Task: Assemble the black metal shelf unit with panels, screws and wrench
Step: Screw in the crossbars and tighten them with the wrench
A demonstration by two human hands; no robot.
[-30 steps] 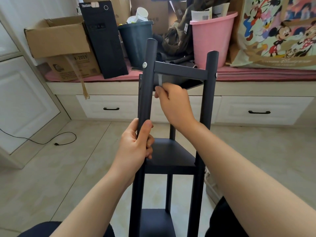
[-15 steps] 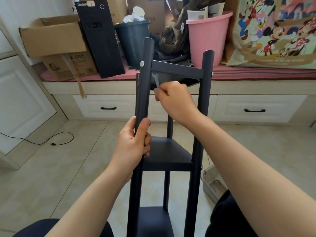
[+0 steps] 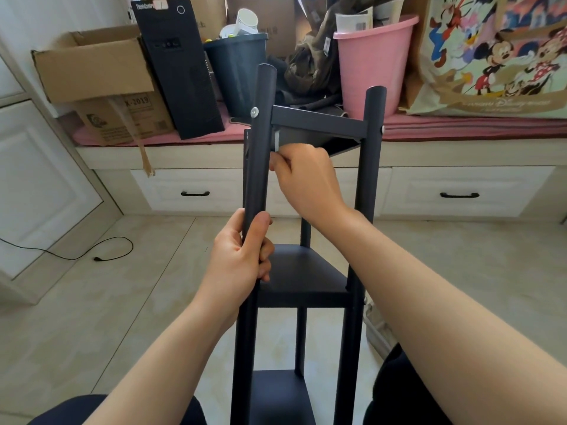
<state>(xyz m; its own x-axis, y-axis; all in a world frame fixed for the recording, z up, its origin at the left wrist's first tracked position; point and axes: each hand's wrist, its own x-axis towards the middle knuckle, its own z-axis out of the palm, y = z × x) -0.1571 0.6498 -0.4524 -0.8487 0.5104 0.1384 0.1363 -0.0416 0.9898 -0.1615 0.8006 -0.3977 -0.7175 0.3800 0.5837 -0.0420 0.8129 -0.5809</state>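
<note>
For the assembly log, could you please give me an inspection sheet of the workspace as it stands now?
Surface: beige tiled floor.
Job's things: black shelf unit upright; silver screw in its left post; wrench under the top panel.
Clutter: cardboard box, black computer tower, dark bin, pink bucket and cartoon-print bag on the bench.
Hands: left hand grips the left post; right hand holds the wrench.
Cables: black cable on the floor.
Surroundings: white drawers.
</note>
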